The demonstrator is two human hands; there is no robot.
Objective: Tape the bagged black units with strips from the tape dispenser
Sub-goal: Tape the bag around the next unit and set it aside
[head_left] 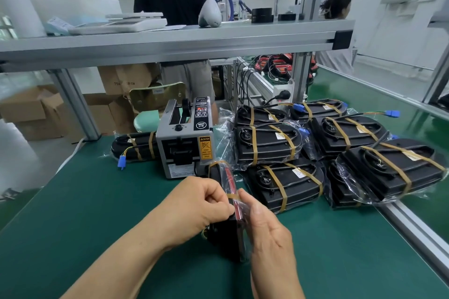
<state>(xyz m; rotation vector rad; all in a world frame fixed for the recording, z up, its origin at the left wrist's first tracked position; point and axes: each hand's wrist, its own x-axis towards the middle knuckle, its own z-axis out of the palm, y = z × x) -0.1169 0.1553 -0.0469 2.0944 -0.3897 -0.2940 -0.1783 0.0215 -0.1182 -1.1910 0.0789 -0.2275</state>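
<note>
On the green desk (97, 213), my left hand (201, 204) grips the bagged unit (226, 226) on edge so my right hand (264, 223) can pinch down its tape strip (232, 195).

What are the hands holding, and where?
Both hands, left hand and right hand, hold one bagged black unit standing on edge, fingers pinching its top edge at the brown tape strip.

A black unit in a clear plastic bag (227, 204) is standing on edge directly in front of the grey box-shaped tape dispenser (185, 138), with brown tape strips (232, 195) crossing it. Taped black bagged units (340, 143) are lying flat to the dispenser's right, one (136, 145) to its left.
</note>
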